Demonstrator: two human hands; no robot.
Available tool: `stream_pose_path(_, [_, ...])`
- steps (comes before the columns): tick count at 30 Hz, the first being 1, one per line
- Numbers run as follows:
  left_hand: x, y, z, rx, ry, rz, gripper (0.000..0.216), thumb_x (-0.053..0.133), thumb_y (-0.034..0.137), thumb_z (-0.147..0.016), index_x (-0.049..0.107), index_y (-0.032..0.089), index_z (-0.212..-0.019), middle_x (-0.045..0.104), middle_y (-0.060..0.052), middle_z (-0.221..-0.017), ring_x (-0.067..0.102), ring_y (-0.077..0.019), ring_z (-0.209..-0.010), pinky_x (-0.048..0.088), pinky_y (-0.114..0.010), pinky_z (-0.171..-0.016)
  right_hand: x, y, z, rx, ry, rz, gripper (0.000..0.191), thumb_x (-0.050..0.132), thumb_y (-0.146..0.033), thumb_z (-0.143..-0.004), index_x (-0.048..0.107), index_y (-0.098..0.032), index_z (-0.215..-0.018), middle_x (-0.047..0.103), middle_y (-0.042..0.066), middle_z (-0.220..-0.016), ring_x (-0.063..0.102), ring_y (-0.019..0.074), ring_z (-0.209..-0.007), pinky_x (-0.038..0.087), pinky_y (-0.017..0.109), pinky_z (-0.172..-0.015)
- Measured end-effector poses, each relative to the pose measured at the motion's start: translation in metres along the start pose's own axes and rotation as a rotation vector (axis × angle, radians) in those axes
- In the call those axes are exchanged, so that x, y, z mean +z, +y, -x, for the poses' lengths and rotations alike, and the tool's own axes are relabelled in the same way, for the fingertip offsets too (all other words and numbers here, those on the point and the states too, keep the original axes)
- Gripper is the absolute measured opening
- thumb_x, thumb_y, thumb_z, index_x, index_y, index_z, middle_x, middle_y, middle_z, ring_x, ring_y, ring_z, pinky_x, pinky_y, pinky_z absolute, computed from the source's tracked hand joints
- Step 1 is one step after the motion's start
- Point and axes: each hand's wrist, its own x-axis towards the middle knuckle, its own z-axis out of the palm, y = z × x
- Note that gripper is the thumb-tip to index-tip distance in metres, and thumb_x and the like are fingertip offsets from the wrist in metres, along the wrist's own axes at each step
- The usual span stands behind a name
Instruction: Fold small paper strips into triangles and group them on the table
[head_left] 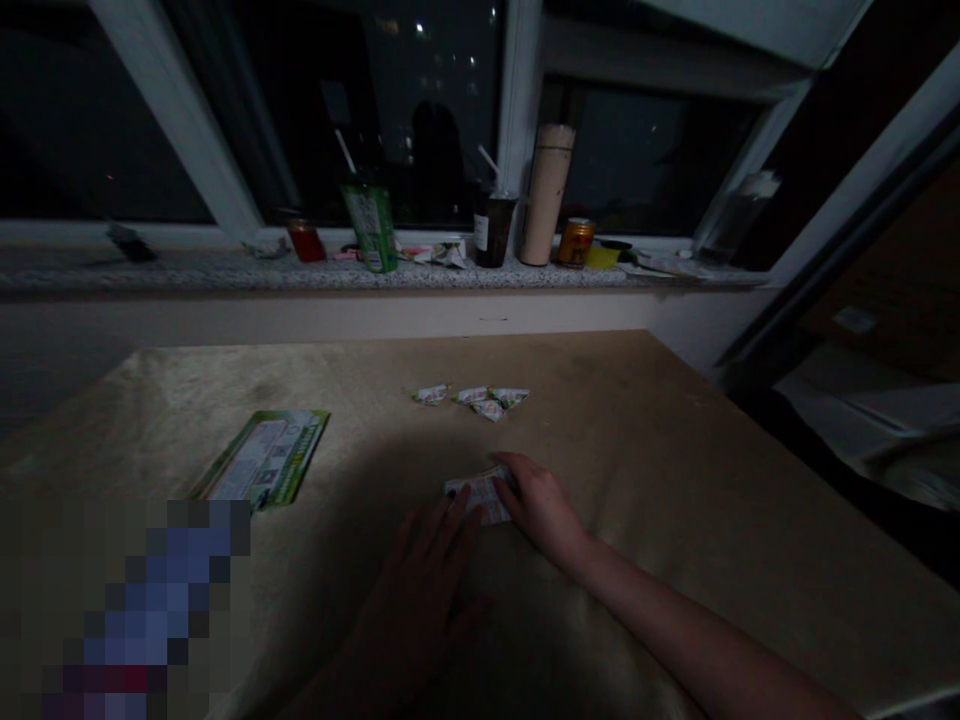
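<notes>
A small printed paper [480, 497] is pressed flat on the counter [675, 480] under both hands, and it serves here as the landmark. The left hand [427, 570] is laid on its near-left part with fingers extended and flat, not clenched; the right hand [541, 508] covers its right edge with fingers curved down onto it, pinning rather than lifting. The paper appears partly folded, so the fold in hand is judged unfinished. Beyond the paper, toward the window, four small folded pieces [480, 398] are gathered close together, which suggests several items already completed. To the left of the paper, well apart, a green printed sheet [264, 460] lies unfolded and is judged to be work remaining. A blurred patch is seen nearer and further left. Open counter is left on all sides of the paper, widest to the right, where the counter edge falls off toward a dark gap. Farther beyond the folded pieces, the windowsill [187, 270] carries a green cup [371, 228], a dark cup [493, 228], a tall flask [547, 195] and a can [576, 243], clear of the working area.
</notes>
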Motion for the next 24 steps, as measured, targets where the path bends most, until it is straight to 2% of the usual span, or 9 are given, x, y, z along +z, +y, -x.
stream_pose_path(8, [0.0018, -0.0024, -0.0003, -0.008, -0.081, 0.047, 0.063, 0.042, 0.053, -0.091, 0.034, 0.017, -0.142, 0.034, -0.012, -0.147, 0.032, -0.0317, -0.133, 0.026, -0.048, -0.107, -0.0032, -0.0039, -0.0002, 0.012, -0.010, -0.012, 0.031, 0.046, -0.016, -0.087, 0.055, -0.017, -0.117, 0.065, 0.010, -0.112, 0.063, 0.0207, -0.099, 0.050, 0.034, -0.086])
stream_pose_path(24, [0.0003, -0.0016, -0.0018, -0.006, -0.100, 0.035, 0.060, 0.042, 0.051, -0.091, 0.036, 0.018, -0.141, 0.037, -0.012, -0.146, 0.033, -0.0323, -0.132, 0.026, -0.050, -0.107, -0.0018, -0.0014, 0.0008, 0.010, -0.002, -0.052, 0.038, 0.046, -0.017, -0.086, 0.050, -0.019, -0.123, 0.064, 0.009, -0.114, 0.063, 0.0207, -0.099, 0.050, 0.035, -0.086])
